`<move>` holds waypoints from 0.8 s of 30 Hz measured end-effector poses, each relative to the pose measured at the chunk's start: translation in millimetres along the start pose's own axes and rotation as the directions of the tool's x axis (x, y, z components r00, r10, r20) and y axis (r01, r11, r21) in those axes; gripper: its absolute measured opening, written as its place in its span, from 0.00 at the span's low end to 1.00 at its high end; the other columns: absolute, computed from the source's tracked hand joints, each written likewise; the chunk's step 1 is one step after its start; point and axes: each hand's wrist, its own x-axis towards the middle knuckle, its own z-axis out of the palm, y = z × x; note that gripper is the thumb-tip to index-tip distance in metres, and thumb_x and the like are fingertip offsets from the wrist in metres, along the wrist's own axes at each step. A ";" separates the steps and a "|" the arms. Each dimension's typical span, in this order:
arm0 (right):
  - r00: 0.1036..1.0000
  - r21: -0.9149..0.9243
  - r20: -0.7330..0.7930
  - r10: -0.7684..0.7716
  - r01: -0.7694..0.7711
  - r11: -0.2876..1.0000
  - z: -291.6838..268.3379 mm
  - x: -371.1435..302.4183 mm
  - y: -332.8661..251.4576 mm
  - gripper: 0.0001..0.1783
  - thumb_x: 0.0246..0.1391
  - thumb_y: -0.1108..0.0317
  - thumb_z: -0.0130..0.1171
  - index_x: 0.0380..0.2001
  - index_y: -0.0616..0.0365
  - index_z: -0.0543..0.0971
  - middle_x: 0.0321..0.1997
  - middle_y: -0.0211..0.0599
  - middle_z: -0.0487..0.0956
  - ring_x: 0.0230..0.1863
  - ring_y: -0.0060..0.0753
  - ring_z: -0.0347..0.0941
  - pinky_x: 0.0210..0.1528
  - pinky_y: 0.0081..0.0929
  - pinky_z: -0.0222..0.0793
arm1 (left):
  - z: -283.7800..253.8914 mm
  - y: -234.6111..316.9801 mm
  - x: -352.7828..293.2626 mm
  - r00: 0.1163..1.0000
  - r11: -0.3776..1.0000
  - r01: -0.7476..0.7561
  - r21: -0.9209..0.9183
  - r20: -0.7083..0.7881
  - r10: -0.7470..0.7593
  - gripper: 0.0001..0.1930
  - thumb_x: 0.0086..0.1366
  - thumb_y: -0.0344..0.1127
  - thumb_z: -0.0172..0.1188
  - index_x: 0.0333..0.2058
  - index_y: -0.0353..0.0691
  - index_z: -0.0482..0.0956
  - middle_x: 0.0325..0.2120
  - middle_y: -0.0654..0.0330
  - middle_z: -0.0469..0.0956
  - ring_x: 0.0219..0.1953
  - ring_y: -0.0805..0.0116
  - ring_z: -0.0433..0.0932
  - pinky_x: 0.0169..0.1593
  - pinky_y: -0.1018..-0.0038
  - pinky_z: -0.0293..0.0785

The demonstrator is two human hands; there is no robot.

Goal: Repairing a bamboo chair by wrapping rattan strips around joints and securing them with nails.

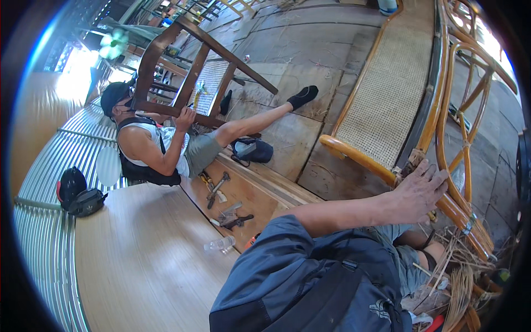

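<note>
My left hand point(416, 193) lies palm down over the lower corner of a long rattan chair frame point(462, 221), fingers bent over the pole and thumb toward the near side. Woven cane point(381, 83) fills the long panel beyond it, edged by glossy honey-coloured poles. Worn binding point(412, 160) shows at the joint beside my fingertips. Curved rattan armrest poles point(470, 110) rise to the right of the panel. My right hand is out of the picture. Loose rattan strips point(462, 282) lie in a heap below the frame's end.
At left, another person point(149, 144) sits holding a dark wooden chair point(196, 83) with a cane panel. A hammer point(217, 191), other hand tools and a clear plastic bottle point(220, 243) lie near a pale wooden board point(138, 260). Black bags point(83, 196) rest at far left.
</note>
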 end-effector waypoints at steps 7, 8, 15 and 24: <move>0.782 0.243 -0.238 0.576 -0.527 0.815 -0.6 -189.1 91.0 0.18 0.47 0.57 0.54 0.31 0.64 0.74 0.28 0.50 0.76 0.30 0.50 0.71 0.35 0.38 0.67 | 6.4 -4.6 32.3 0.945 0.978 0.209 -0.003 0.259 -0.201 0.32 0.49 0.45 0.63 0.49 0.32 0.66 0.51 0.49 0.65 0.41 0.48 0.73 0.42 0.59 0.71; 0.708 0.234 -0.239 0.664 -0.622 0.747 0.8 -194.1 92.4 0.21 0.46 0.56 0.56 0.32 0.66 0.73 0.32 0.55 0.76 0.33 0.54 0.71 0.38 0.39 0.66 | 9.0 -8.8 39.0 0.975 0.987 0.129 -0.100 0.197 -0.108 0.34 0.48 0.43 0.66 0.50 0.33 0.64 0.52 0.48 0.65 0.44 0.47 0.73 0.44 0.59 0.71; 0.568 0.217 -0.157 0.808 -0.778 0.589 -29.1 -198.7 35.0 0.21 0.49 0.52 0.51 0.39 0.58 0.72 0.38 0.54 0.76 0.43 0.56 0.71 0.43 0.44 0.65 | 29.2 13.7 57.8 0.882 0.978 0.198 0.061 0.424 -0.205 0.32 0.48 0.37 0.66 0.52 0.40 0.64 0.48 0.48 0.69 0.50 0.50 0.70 0.51 0.63 0.66; 0.570 0.435 -0.296 0.767 -0.634 0.639 -13.0 -201.8 35.5 0.13 0.52 0.60 0.52 0.31 0.61 0.72 0.31 0.52 0.73 0.38 0.54 0.70 0.39 0.40 0.65 | 32.8 21.5 42.1 0.957 0.988 0.124 0.098 0.251 -0.145 0.31 0.50 0.32 0.64 0.53 0.33 0.65 0.52 0.47 0.66 0.54 0.50 0.65 0.57 0.63 0.61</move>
